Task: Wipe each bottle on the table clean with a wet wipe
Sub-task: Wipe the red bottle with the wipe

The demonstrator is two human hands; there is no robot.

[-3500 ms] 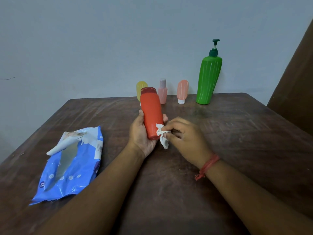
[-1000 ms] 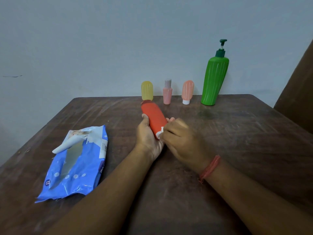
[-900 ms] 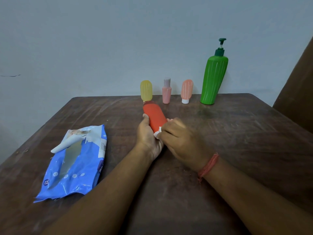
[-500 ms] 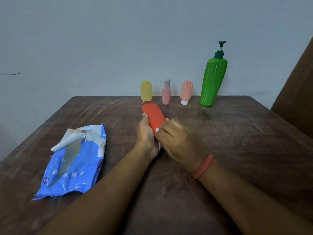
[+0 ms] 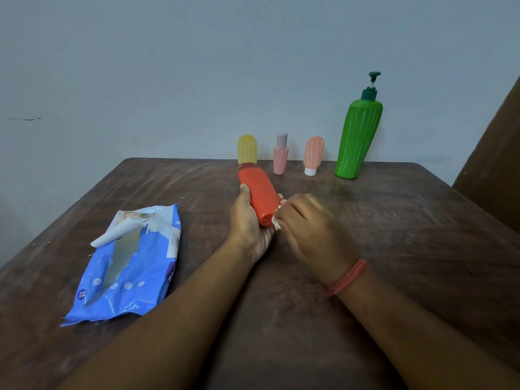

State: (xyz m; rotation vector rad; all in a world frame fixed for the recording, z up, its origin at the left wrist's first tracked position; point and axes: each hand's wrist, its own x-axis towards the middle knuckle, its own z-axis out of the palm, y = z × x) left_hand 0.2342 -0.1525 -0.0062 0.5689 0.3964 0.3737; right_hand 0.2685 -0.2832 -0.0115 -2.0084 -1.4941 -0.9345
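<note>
My left hand [image 5: 247, 220] grips a red-orange bottle [image 5: 257, 192] low over the table's middle, the bottle tilted away from me. My right hand [image 5: 306, 226] pinches a white wet wipe [image 5: 276, 221] against the bottle's near end; most of the wipe is hidden under my fingers. Along the back edge stand a yellow bottle [image 5: 247, 149], a pink bottle [image 5: 280, 154], a peach tube [image 5: 313, 154] on its white cap, and a tall green pump bottle [image 5: 357, 136].
A blue wet-wipe pack [image 5: 126, 263] lies on the left of the dark wooden table [image 5: 408, 235] with its flap peeled open. A brown panel [image 5: 495, 153] rises at the right edge. A pale wall stands behind the bottles.
The red bottle has tipped lower and away from me. My right hand has slid the wipe down to the bottle's near end and now covers more of it.
</note>
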